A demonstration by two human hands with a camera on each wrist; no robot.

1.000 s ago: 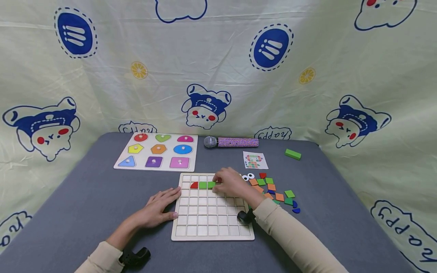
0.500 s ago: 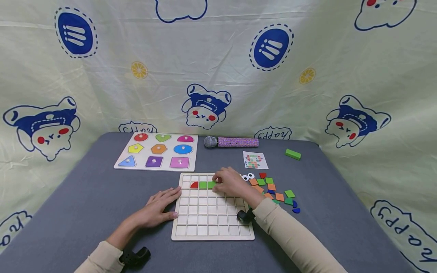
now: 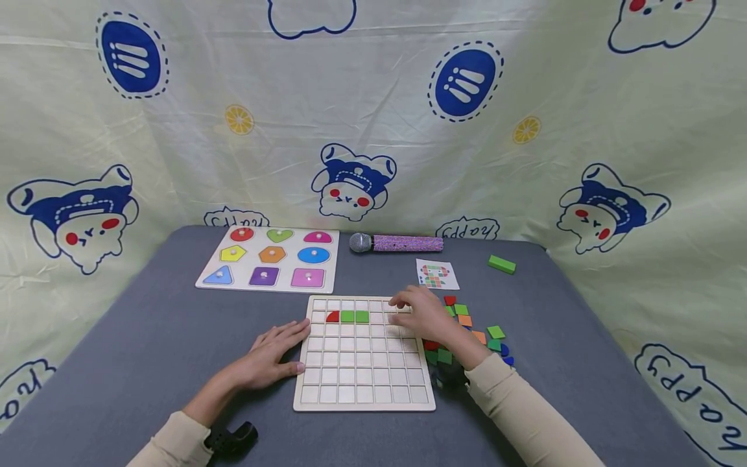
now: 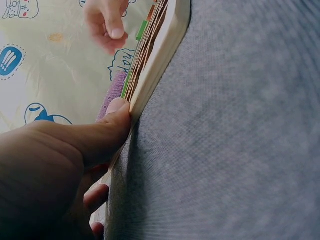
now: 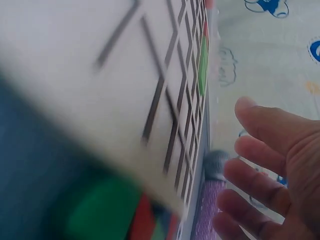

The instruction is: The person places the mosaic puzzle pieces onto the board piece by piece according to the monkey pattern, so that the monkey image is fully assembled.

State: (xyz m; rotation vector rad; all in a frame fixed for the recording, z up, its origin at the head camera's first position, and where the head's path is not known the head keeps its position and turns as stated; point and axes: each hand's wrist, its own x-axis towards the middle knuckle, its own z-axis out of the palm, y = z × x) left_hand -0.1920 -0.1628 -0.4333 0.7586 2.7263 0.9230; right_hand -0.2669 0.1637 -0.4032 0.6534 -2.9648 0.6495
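Observation:
A light wooden grid board (image 3: pixel 364 357) lies on the table. In its upper rows sit a red quarter-round tile (image 3: pixel 333 316) and two green square tiles (image 3: pixel 355 316), side by side. My left hand (image 3: pixel 273 353) rests against the board's left edge, fingers extended; in the left wrist view the thumb (image 4: pixel 107 132) touches the rim. Over the board's upper right corner hovers my right hand (image 3: pixel 428 318), its fingers (image 5: pixel 260 175) parted and holding nothing. Loose green, orange, red and blue tiles (image 3: pixel 495 332) lie right of the board, partly hidden by the right hand and forearm.
Behind the board lie a shape puzzle board (image 3: pixel 268 259), a glittery purple microphone (image 3: pixel 397 243) and a small card with a coloured pattern (image 3: pixel 438 275). A green block (image 3: pixel 502 264) lies at the back right. A printed curtain (image 3: pixel 362 117) hangs behind the table.
My right hand has moved away from the green tiles, rightward across the board, leaving both in full view. The left hand has stayed at the board's edge.

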